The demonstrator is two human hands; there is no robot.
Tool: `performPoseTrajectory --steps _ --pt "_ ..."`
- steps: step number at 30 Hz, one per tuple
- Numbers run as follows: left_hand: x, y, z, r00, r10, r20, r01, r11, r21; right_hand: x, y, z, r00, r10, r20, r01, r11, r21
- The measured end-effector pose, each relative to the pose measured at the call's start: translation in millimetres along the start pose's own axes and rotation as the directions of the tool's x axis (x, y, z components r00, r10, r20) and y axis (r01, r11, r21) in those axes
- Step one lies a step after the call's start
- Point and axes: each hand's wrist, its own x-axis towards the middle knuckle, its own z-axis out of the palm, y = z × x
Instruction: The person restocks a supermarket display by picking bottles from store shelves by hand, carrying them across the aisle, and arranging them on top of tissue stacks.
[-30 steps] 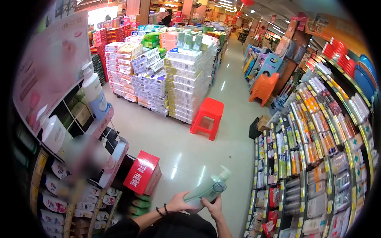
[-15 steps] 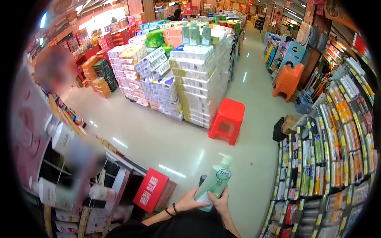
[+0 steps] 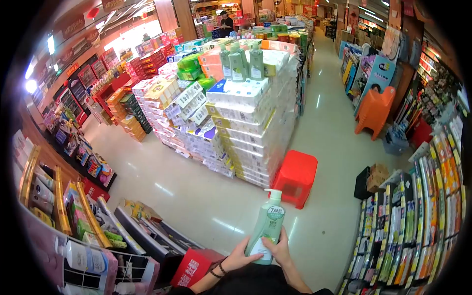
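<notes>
Single head-worn camera, looking forward and steeply down past wearer's chest, hands close below.

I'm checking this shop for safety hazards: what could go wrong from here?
The green pump bottle, held over the shiny floor by the left hand and right hand, might slip. The red stool ahead could trip someone walking forward. Bumping the stacked packs might topple the bottles on top.

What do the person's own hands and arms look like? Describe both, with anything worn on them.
The left hand and right hand wear no gloves. A bracelet of dark round beads circles the left wrist; the right shows none. Black clothing shows below.
</notes>
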Motion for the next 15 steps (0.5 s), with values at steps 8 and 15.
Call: performPoseTrajectory --steps 8,15 --pt "95.1 -4.0 -46.9 0.999 -0.036 0.025 0.039 0.994 -0.102 113.0 0.4 1.7 0.996 0.045 0.073 -0.041 0.998 -0.056" --pt "209.0 7.4 -121.3 0.999 0.042 -0.010 -0.043 0.978 -0.205 248.2 -21.2 32.9 0.992 -0.039 0.119 0.067 0.969 -0.236"
